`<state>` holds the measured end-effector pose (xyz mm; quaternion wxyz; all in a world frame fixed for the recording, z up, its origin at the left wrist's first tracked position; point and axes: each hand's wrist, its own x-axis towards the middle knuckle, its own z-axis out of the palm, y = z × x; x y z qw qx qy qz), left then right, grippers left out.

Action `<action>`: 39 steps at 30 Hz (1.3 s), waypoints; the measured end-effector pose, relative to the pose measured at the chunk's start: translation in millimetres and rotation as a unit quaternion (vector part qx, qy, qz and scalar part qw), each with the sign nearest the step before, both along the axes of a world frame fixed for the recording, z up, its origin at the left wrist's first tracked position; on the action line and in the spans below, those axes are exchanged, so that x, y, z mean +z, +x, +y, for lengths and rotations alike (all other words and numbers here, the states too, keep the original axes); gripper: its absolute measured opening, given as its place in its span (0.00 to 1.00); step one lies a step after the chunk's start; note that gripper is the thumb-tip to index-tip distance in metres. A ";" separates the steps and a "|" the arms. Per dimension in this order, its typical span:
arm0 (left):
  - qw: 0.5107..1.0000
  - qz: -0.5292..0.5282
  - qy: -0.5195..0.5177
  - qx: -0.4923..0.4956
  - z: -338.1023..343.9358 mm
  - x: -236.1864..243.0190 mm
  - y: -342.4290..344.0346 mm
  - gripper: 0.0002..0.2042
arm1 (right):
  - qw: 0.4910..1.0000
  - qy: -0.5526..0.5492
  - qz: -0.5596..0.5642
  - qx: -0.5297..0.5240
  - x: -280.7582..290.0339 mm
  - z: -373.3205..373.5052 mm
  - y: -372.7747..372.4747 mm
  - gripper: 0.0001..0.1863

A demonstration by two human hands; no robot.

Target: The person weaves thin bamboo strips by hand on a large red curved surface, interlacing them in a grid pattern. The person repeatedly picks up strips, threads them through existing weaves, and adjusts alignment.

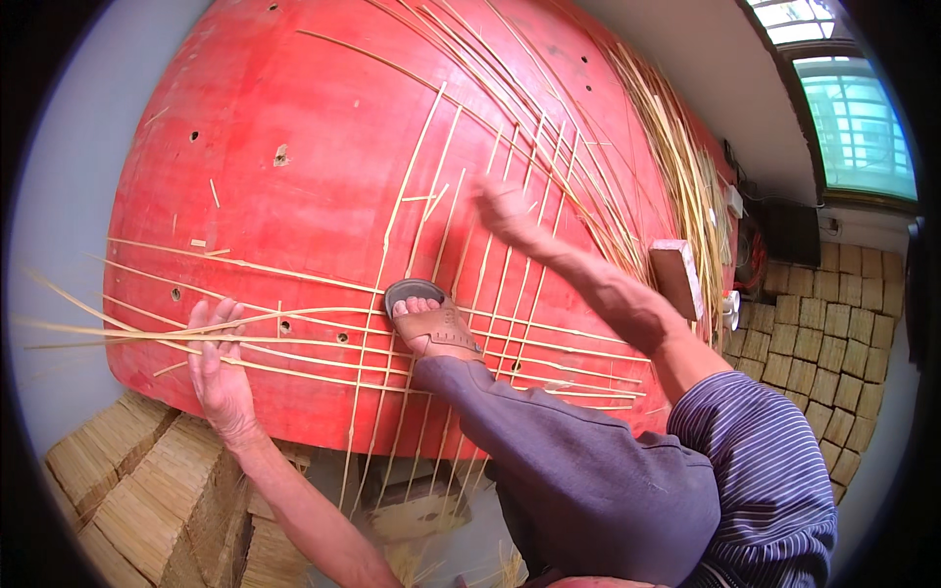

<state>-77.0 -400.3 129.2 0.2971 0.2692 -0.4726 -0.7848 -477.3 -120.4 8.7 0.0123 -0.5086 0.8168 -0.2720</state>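
Thin pale bamboo strips (294,340) cross one another in an open lattice on a red board (265,225). At the lattice's left side, several strip ends run through my left hand (223,377), between its thumb and fingers. My right hand (502,211) is smeared by motion above the upright strips, right of the middle; its fingers cannot be made out. My foot in a brown sandal (446,328) presses on the crossing strips and hides part of them. Some upright strips hang past the board's near edge.
Loose long strips (676,137) lie in a bundle along the board's right side. A reddish block (676,279) rests near that edge. Stacked bamboo bundles (162,480) stand at the lower left, with more bundles (833,343) at the right. The board has several small holes.
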 end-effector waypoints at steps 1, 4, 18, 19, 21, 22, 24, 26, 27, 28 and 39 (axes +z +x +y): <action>1.000 0.004 0.006 0.015 0.5 0.6 3.0 0.30 | 0.955 0.259 0.038 -0.141 14.0 26.1 -28.5 0.11; 0.998 0.031 0.021 0.058 17.7 -9.8 -23.3 0.34 | 0.931 0.261 0.171 -0.187 28.6 129.9 -117.9 0.14; 0.974 0.114 0.175 0.087 4.4 -27.4 -5.0 0.33 | 0.990 -0.056 0.039 -0.120 89.5 34.0 -181.5 0.09; 0.971 0.112 0.191 0.087 12.1 -36.9 -20.7 0.33 | 0.990 -0.012 -0.021 -0.140 127.2 16.5 -173.2 0.08; 0.986 0.032 0.127 0.102 0.3 -5.6 8.6 0.33 | 0.980 -0.035 -0.185 -0.064 132.1 -72.4 -75.5 0.09; 0.988 0.027 0.117 0.097 0.7 -4.6 4.0 0.33 | 0.943 -0.100 -0.313 0.041 129.2 -90.6 -56.8 0.13; 0.991 0.042 0.113 0.065 4.6 -9.4 -3.5 0.33 | 0.907 -0.071 -0.345 0.230 115.6 -129.0 -7.9 0.18; 0.990 0.094 0.107 0.010 0.4 -9.9 1.2 0.37 | 0.839 -0.119 -0.379 0.372 97.8 -171.3 65.9 0.18; 0.993 0.083 0.078 0.001 3.6 -7.3 -11.0 0.36 | 0.815 -0.139 -0.358 0.433 98.7 -183.5 91.7 0.18; 0.997 0.062 0.046 -0.001 8.5 -1.3 -12.6 0.35 | 0.831 -0.076 -0.380 0.399 102.3 -188.5 123.7 0.13; 0.944 -0.173 -0.005 0.282 57.7 -35.3 27.2 0.25 | 0.938 0.208 -0.069 0.268 68.0 -186.6 46.5 0.19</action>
